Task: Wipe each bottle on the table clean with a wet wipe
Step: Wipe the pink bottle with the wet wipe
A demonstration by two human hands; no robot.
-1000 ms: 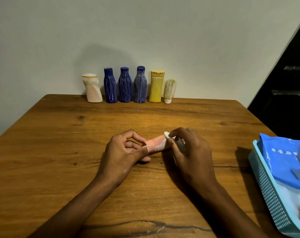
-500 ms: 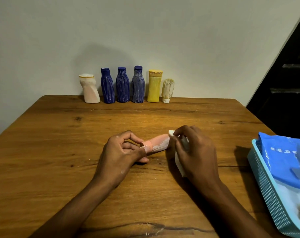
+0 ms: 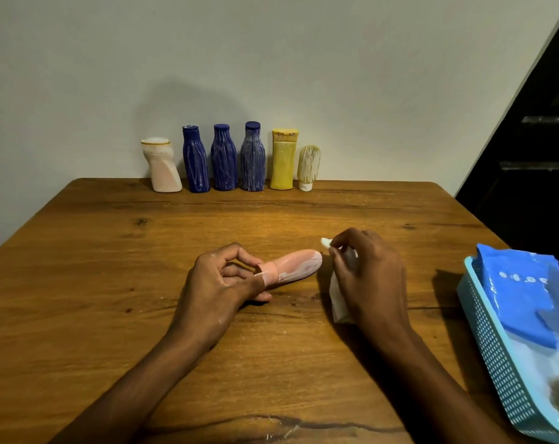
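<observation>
the left hand [image 3: 220,286] pinches the cap end of a small pink tube [image 3: 292,267] in its fingers [image 3: 249,261], holding it low over the desk [image 3: 111,283]. the right hand [image 3: 368,277] grips a bunched white wet wipe [image 3: 337,299], just beside the tube's far end, not touching. white smears remain on the tube, so this one looks unfinished. along the desk's far edge stand a pale bottle [image 3: 162,166], three blue bottles [image 3: 223,161], a yellow bottle [image 3: 283,161] and a small tube [image 3: 308,166], all streaked, apparently unwiped. a blue wipe pack [image 3: 521,293] sits in the basket [image 3: 492,357].
</observation>
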